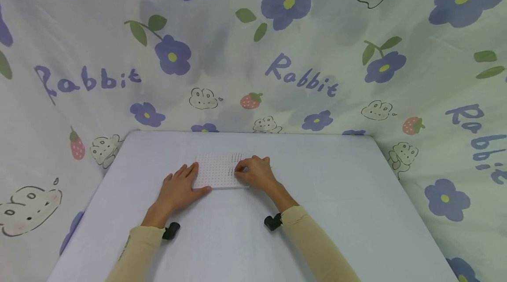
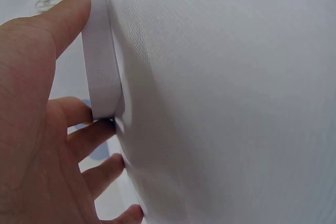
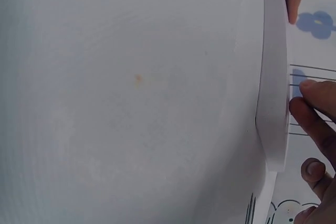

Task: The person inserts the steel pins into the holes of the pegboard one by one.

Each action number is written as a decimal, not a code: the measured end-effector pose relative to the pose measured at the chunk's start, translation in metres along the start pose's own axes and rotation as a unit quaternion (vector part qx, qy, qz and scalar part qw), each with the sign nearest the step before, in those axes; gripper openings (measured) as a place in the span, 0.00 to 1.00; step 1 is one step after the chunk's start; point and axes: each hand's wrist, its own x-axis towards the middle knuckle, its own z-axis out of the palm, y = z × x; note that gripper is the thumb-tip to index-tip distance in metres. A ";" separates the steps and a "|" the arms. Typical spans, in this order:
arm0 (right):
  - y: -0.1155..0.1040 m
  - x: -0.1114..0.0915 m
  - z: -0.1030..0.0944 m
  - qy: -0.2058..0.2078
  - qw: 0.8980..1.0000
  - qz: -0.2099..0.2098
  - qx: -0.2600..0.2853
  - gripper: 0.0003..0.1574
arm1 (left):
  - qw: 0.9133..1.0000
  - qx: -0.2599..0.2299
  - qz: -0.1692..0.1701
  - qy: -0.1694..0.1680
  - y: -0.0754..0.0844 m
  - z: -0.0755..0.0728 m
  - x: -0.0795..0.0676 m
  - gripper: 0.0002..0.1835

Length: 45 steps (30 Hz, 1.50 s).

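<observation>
Perforated board (image 1: 215, 172) is lying flat on the white table (image 1: 348, 194), between the hands. The left hand (image 1: 178, 190) is resting open with fingers spread, its thumb lying along the near edge and its fingers at the left end, presumably bracing the board against shifting. The right hand (image 1: 257, 173) is apparently pinching one of the thin pins (image 1: 236, 157) above the board's right part. Neighbouring pins are standing upright, the board presumably supporting their lower ends.

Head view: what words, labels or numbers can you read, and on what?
"Rabbit": left part of the white fabric backdrop with purple flowers.
"Rabbit": the backdrop's middle, slanting.
"Rabbit": the backdrop's right, running steeply down.
Dark marks on the tan cloth left sleeve: too small to read.
</observation>
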 end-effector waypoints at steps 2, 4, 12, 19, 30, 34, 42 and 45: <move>0.000 0.000 0.000 -0.001 1.000 0.001 0.000 0.04 | 1.000 0.000 -0.001 -0.001 0.000 0.000 0.000 0.53; 0.001 -0.001 0.000 -0.003 1.000 0.004 0.001 0.05 | 1.000 -0.001 -0.001 -0.001 0.000 0.000 0.000 0.53; 0.010 -0.006 -0.002 -0.008 0.999 0.028 0.017 0.04 | 1.000 -0.002 0.001 0.004 0.000 0.000 -0.001 0.53; 0.032 -0.012 -0.014 -0.001 0.998 0.068 0.019 0.05 | 1.000 -0.003 0.003 0.006 -0.001 0.000 -0.001 0.53; 0.064 -0.022 -0.030 0.009 0.994 0.109 0.023 0.04 | 1.000 -0.001 0.000 0.004 -0.003 0.002 -0.001 0.54; 0.070 -0.025 -0.030 0.007 0.993 0.114 0.020 0.05 | 1.000 -0.002 -0.001 0.003 -0.003 0.002 -0.001 0.54; 0.074 -0.029 -0.032 0.005 0.993 0.113 0.029 0.05 | 1.000 -0.004 0.002 0.005 -0.003 0.003 0.000 0.53; 0.075 -0.030 -0.032 0.002 0.993 0.113 0.030 0.05 | 1.000 -0.002 0.003 0.006 -0.003 0.003 0.000 0.54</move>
